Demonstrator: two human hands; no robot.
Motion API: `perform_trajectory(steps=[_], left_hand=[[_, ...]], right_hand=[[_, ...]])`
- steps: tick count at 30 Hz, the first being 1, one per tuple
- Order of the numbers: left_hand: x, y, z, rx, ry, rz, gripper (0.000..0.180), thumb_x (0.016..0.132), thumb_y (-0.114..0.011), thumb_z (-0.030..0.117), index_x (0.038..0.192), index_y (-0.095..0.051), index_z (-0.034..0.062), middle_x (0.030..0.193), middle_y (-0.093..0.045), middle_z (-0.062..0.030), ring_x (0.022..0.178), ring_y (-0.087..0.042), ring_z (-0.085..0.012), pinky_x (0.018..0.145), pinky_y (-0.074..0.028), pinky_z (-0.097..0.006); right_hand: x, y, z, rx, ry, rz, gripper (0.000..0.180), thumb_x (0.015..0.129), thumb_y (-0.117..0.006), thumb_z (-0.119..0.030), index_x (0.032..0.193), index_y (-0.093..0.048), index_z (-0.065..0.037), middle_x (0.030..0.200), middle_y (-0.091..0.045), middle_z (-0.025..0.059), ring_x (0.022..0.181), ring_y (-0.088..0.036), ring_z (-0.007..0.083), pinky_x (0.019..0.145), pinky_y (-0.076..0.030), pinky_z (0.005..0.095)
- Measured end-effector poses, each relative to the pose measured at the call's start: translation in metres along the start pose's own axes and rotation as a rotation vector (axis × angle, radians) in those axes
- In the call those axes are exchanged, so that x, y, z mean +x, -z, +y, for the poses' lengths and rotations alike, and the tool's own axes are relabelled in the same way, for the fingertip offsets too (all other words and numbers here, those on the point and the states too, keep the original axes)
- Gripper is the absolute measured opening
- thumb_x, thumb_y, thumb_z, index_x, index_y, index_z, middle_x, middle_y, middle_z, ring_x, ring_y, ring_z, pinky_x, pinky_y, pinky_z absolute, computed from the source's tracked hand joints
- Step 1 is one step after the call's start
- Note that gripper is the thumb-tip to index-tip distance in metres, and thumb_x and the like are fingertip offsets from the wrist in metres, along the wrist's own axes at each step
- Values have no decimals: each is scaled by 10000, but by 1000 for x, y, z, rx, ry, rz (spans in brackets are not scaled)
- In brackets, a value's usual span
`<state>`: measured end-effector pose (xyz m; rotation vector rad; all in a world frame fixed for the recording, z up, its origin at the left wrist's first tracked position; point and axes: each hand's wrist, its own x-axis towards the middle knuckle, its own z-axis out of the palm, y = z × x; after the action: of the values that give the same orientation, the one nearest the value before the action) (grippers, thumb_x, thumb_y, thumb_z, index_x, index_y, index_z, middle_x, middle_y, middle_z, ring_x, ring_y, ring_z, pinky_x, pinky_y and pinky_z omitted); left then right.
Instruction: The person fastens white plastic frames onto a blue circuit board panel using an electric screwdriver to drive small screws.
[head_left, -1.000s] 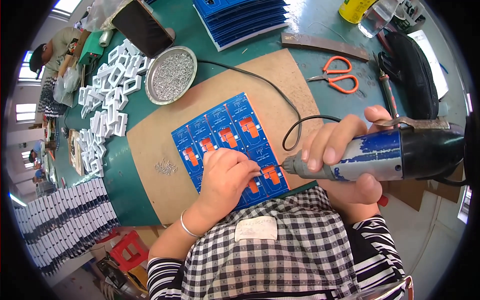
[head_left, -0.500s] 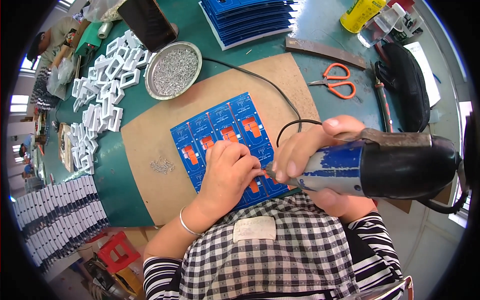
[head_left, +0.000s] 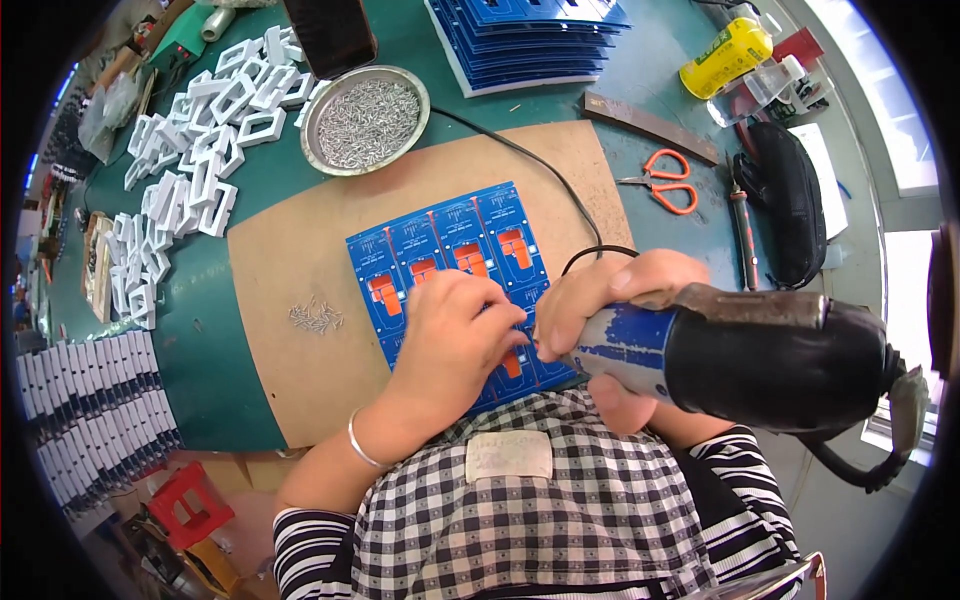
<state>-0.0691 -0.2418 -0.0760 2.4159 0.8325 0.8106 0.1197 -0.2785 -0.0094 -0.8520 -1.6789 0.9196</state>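
Observation:
A blue circuit board panel [head_left: 405,235] with orange patches at its cut-outs lies on a brown cardboard sheet [head_left: 290,220] in front of me. Over its near half rests my left hand [head_left: 448,325], fingers bent and thumb close to the forefinger; whatever they pinch is too small to make out. My right hand [head_left: 600,300] is wrapped around a corded electric screwdriver [head_left: 770,360], blue and grey in front, black behind. The tool points left toward the left fingertips, and my right fingers hide its tip. A small pile of screws [head_left: 317,316] lies left of the panel.
A metal dish of screws [head_left: 362,122] stands beyond the cardboard, beside heaped white plastic frames [head_left: 205,150]. Stacked blue panels [head_left: 530,50] are at the back. On the right lie orange-handled scissors [head_left: 665,182], a soldering iron [head_left: 743,235] and a black case [head_left: 793,205].
The view has shifted slightly. The screwdriver has moved left and tilted, its rear end lower. My left fingertips have lifted a little from the panel, near the tool's front.

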Motion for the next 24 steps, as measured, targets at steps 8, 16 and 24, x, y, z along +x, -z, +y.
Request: perform_trajectory(steps=[8, 16, 24], left_hand=[[-33, 95, -47, 496, 287, 359, 197, 711, -743, 116, 895, -692, 168, 895, -581, -5, 923, -525, -216, 822, -354, -390], [-67, 86, -47, 602, 269, 132, 139, 729, -729, 129, 856, -688, 168, 843, -592, 28, 875, -533, -182, 830, -312, -358], [-59, 74, -48, 707, 136, 36, 110, 726, -720, 120, 806, -663, 170, 813, -577, 42, 861, -529, -169, 819, -306, -360]], right_hand=[[3, -10, 17, 191, 119, -7, 584, 817, -746, -244, 1232, -365, -92, 817, -604, 93, 683, -611, 210, 632, -509, 352], [11, -4, 48, 535, 44, 217, 684, 828, -625, -362, 1349, -306, -54, 765, -528, 63, 587, -552, 171, 583, -471, 317], [1, 17, 46, 846, 63, 484, 660, 814, -546, -398, 1341, -336, -59, 776, -538, 72, 603, -556, 206, 617, -485, 404]])
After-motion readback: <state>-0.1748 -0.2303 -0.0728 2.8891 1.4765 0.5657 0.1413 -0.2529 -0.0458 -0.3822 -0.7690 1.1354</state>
